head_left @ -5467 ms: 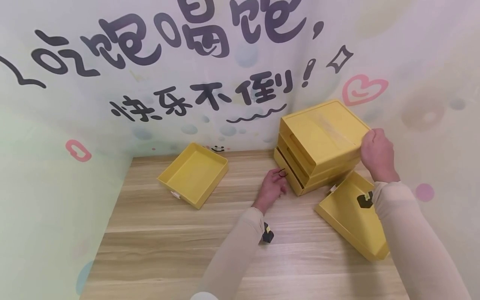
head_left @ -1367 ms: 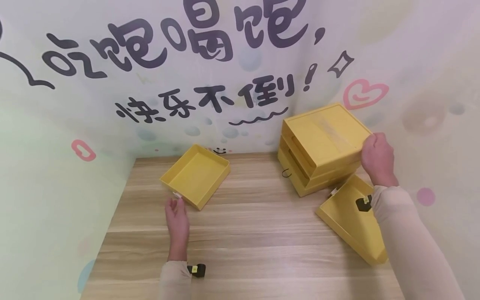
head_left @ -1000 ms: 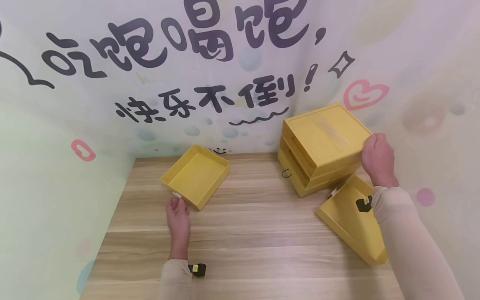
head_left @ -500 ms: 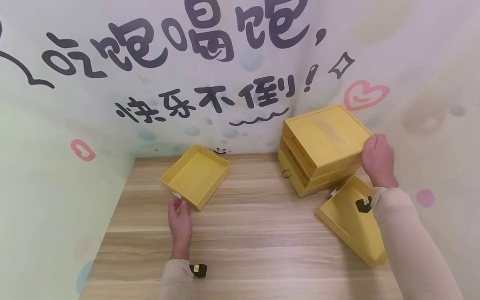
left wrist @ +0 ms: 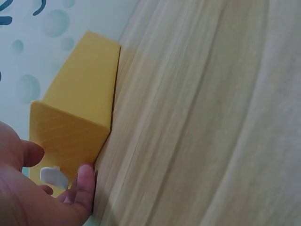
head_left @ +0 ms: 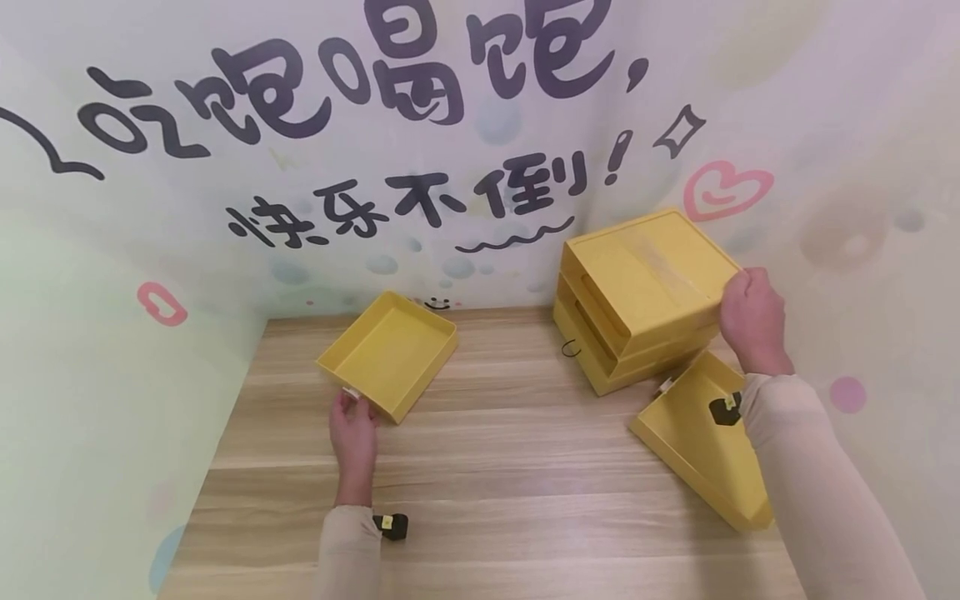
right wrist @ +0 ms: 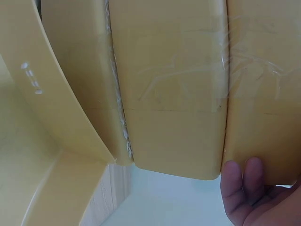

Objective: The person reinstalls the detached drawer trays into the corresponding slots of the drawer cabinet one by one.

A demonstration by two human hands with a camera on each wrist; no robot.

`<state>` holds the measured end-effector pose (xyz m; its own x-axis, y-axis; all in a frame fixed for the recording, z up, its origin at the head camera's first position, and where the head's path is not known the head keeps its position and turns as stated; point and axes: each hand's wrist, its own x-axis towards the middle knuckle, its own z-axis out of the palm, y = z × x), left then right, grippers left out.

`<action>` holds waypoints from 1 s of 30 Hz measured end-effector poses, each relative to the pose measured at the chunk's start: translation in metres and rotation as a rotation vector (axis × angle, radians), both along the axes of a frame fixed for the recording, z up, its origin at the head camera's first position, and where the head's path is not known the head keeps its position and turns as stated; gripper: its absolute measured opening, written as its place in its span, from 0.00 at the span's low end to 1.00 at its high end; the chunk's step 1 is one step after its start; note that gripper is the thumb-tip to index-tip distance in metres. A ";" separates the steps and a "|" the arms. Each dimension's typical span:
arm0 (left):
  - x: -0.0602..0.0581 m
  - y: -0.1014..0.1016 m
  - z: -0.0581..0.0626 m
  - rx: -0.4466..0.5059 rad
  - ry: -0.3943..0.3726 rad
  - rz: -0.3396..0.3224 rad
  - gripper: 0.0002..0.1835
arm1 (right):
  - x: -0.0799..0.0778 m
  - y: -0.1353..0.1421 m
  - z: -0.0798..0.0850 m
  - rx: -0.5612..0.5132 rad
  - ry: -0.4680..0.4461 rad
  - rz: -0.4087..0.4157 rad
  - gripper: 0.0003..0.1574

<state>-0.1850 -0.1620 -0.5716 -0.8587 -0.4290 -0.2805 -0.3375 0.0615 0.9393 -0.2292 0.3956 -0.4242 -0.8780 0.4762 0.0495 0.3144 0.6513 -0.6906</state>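
Observation:
A yellow drawer cabinet (head_left: 652,275), made of stacked units taped together, stands at the back right. Its two upper slots are open at the front; the bottom one holds a drawer (head_left: 585,354) with a thin black loop handle (head_left: 572,348). My right hand (head_left: 753,321) grips the cabinet's upper right edge, fingertips (right wrist: 254,174) curled against the top unit. A loose yellow drawer (head_left: 397,350) lies at the back left. At its front is my left hand (head_left: 354,433), thumb and fingers apart around the white knob (left wrist: 54,177), one fingertip against the drawer's front face.
Another loose yellow drawer (head_left: 705,450) lies tilted beside the cabinet, under the right forearm, with a white knob (head_left: 665,386). Patterned curtain-like walls (head_left: 405,258) with printed lettering border the wooden tabletop (head_left: 510,467). Black wrist cameras (head_left: 392,526) sit at both cuffs.
My left hand has left the cabinet's bottom drawer, which was slightly out and now sits flush, and moved left to the loose drawer's knob. My right hand has kept its grip.

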 end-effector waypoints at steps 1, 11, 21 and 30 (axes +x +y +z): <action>-0.001 -0.001 0.000 -0.004 0.004 0.004 0.33 | 0.000 0.000 0.000 0.003 0.000 -0.002 0.41; -0.006 -0.008 0.003 -0.007 -0.005 0.019 0.34 | -0.001 0.001 -0.001 -0.007 -0.013 0.001 0.41; -0.010 -0.013 0.000 -0.014 -0.012 0.021 0.32 | 0.000 0.000 0.000 -0.007 -0.014 0.003 0.41; -0.011 -0.015 0.000 -0.070 -0.008 0.033 0.29 | 0.000 -0.001 -0.001 0.000 -0.005 -0.001 0.40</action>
